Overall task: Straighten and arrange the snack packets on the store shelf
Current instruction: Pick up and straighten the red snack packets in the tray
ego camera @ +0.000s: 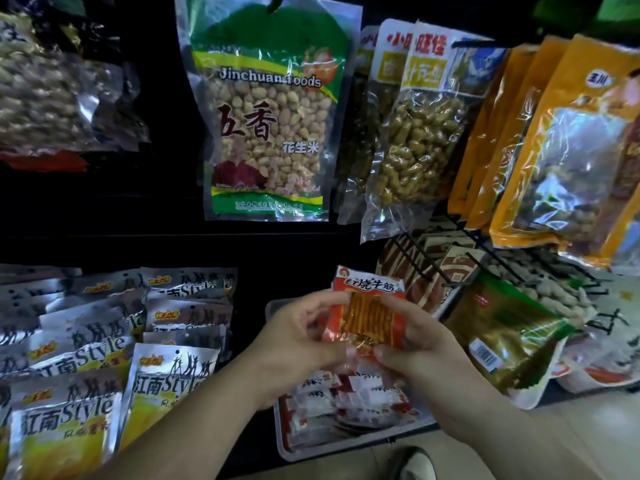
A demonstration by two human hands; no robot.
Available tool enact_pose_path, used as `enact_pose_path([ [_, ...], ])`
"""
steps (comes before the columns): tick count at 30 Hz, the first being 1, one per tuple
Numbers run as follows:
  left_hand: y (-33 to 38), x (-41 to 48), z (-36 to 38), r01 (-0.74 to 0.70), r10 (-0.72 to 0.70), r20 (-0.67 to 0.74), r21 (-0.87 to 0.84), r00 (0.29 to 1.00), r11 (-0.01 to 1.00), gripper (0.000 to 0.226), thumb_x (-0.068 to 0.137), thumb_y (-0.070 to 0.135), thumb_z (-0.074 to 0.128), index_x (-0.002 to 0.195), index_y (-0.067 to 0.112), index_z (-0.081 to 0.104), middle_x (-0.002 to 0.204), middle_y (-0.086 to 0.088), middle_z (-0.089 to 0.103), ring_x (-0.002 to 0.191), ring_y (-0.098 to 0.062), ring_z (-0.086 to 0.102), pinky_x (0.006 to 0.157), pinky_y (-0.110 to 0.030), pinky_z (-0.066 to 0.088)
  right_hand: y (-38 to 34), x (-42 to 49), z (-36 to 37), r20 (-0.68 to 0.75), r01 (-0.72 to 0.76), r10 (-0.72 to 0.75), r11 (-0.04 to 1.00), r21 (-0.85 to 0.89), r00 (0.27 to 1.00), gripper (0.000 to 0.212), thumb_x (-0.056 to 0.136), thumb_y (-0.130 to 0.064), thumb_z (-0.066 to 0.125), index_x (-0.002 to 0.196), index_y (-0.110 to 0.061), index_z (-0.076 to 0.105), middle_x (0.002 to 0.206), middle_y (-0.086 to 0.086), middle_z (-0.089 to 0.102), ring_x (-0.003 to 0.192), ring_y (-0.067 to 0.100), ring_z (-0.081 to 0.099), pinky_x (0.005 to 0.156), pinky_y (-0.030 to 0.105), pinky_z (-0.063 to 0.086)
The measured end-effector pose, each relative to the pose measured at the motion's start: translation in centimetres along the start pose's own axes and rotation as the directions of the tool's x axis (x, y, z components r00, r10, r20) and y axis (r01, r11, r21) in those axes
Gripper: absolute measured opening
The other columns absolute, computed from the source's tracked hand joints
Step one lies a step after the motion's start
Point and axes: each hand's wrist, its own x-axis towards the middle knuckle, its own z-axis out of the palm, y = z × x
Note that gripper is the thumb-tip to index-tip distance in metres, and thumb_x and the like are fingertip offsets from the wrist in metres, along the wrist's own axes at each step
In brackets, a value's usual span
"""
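Red snack packet (369, 313): upright, held above the grey tray (277, 304) of similar packets on the low shelf, centre.
Left hand (298, 337): fingers curled on the packet's left edge.
Right hand (415, 344): pinches its right edge.
Silver packets (166, 386): in rows, left.
Peanut bag (270, 116): hangs above.

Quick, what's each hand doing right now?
Left hand: gripping the red snack packets on their left edge.
Right hand: gripping the same packets on the right edge.
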Motion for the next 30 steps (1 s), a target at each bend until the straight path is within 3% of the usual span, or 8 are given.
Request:
enact_pose_path([
  [4, 0.2, 0.3, 0.9, -0.059, 0.070, -0.088, 0.124, 0.994, 0.991, 0.072, 0.084, -0.005, 0.078, 0.137, 0.038, 0.057, 0.115, -0.005, 0.071, 0.085, -0.020, 0.077, 0.078, -0.034, 0.064, 0.3, 0.4, -0.3, -0.045, 0.134, -0.144, 0.976, -0.173, 0.989, 0.055, 0.095, -0.013, 0.074, 0.128, -0.055, 0.059, 0.125, -0.009, 0.068, 0.112, 0.007, 0.067, 0.082, 0.023, 0.057],
  [6, 0.3, 0.4, 1.5, -0.107, 0.121, -0.056, 0.203, 0.991, 0.973, 0.064, 0.086, -0.005, 0.075, 0.134, 0.035, 0.060, 0.108, -0.006, 0.074, 0.090, -0.014, 0.076, 0.081, -0.030, 0.062, 0.1, 0.5, -0.3, -0.009, 0.187, -0.190, 0.974, -0.124, 0.982, 0.050, 0.095, -0.027, 0.073, 0.133, -0.057, 0.059, 0.135, -0.017, 0.063, 0.123, 0.003, 0.062, 0.096, 0.031, 0.056],
  [10, 0.4, 0.1, 3.0, -0.162, 0.137, 0.120, 0.241, 0.983, 0.957, 0.034, 0.088, -0.002, 0.073, 0.115, 0.018, 0.069, 0.118, 0.004, 0.072, 0.108, -0.010, 0.070, 0.093, -0.034, 0.059, 0.1, 0.6, 0.1, 0.059, 0.131, -0.142, 0.979, 0.158, 0.988, 0.043, 0.095, -0.022, 0.066, 0.132, -0.044, 0.067, 0.130, -0.006, 0.071, 0.123, 0.021, 0.067, 0.101, 0.050, 0.055],
  [14, 0.0, 0.2, 2.5, -0.102, 0.114, -0.047, 0.212, 0.992, 0.972, 0.018, 0.089, 0.007, 0.076, 0.093, 0.023, 0.070, 0.132, 0.025, 0.059, 0.115, 0.005, 0.061, 0.080, -0.017, 0.058, 1.2, 1.4, -0.9, -0.098, 0.097, -0.081, 0.982, 0.164, 0.992, 0.038, 0.101, -0.012, 0.064, 0.124, -0.041, 0.073, 0.121, 0.005, 0.072, 0.120, 0.030, 0.066, 0.102, 0.055, 0.055],
  [17, -0.7, 0.5, 1.8, -0.114, 0.154, -0.196, 0.200, 0.969, 0.973, 0.027, 0.087, 0.009, 0.080, 0.104, 0.028, 0.071, 0.120, 0.019, 0.063, 0.108, -0.002, 0.066, 0.073, -0.014, 0.056, 1.3, 1.5, -1.2, -0.071, 0.060, -0.046, 0.977, 0.205, 0.996, 0.043, 0.104, -0.002, 0.057, 0.127, -0.036, 0.070, 0.115, 0.006, 0.075, 0.108, 0.028, 0.073, 0.089, 0.051, 0.061],
  [21, -0.9, 0.4, 1.2, -0.019, 0.015, -0.138, -0.024, 0.990, 1.000, 0.042, 0.086, 0.000, 0.078, 0.119, 0.024, 0.071, 0.108, 0.003, 0.077, 0.097, -0.008, 0.074, 0.078, -0.022, 0.059, 1.4, 1.3, -1.0, 0.031, 0.051, -0.056, 0.988, 0.148, 0.998, 0.051, 0.105, 0.003, 0.052, 0.134, -0.038, 0.063, 0.117, 0.001, 0.076, 0.108, 0.023, 0.073, 0.090, 0.046, 0.061],
  [26, -0.1, 0.4, 1.0, -0.010, 0.008, -0.071, -0.021, 0.997, 1.000, 0.063, 0.089, -0.005, 0.073, 0.138, 0.031, 0.057, 0.114, 0.002, 0.077, 0.105, -0.012, 0.073, 0.083, -0.021, 0.057, 1.1, 1.5, -0.8, 0.054, -0.001, -0.008, 0.986, 0.167, 0.999, 0.043, 0.095, -0.001, 0.070, 0.124, -0.033, 0.072, 0.116, 0.004, 0.076, 0.109, 0.030, 0.073, 0.095, 0.057, 0.058],
  [30, -0.4, 0.3, 0.8, 0.046, -0.047, 0.017, 0.019, 0.999, 0.999, 0.075, 0.082, 0.006, 0.084, 0.140, 0.045, 0.056, 0.134, -0.005, 0.067, 0.118, -0.024, 0.068, 0.096, -0.046, 0.058, 1.3, 2.0, -0.8, -0.092, 0.009, 0.017, 0.963, 0.269, 0.996, 0.035, 0.095, -0.005, 0.071, 0.125, -0.024, 0.071, 0.114, 0.010, 0.077, 0.103, 0.035, 0.075, 0.090, 0.060, 0.059],
])
